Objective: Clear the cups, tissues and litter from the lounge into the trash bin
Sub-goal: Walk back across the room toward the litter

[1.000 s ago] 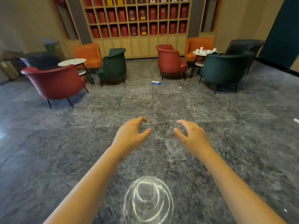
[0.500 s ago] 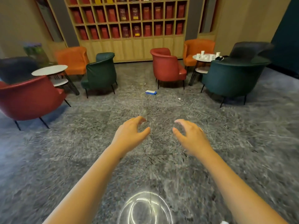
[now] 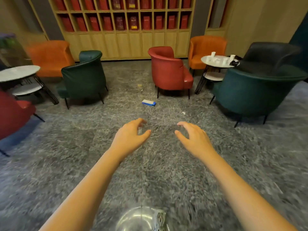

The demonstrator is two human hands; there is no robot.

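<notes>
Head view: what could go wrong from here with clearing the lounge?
The small white scrap and yellowish scrap on the mottled floor are easy to overlook near the blue-and-white box. The white cups crowd the round table; a hasty reach could topple some.

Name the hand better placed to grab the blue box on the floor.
Probably left: the left hand sits nearly straight behind the box, the right hand farther aside. Both are empty.
</notes>
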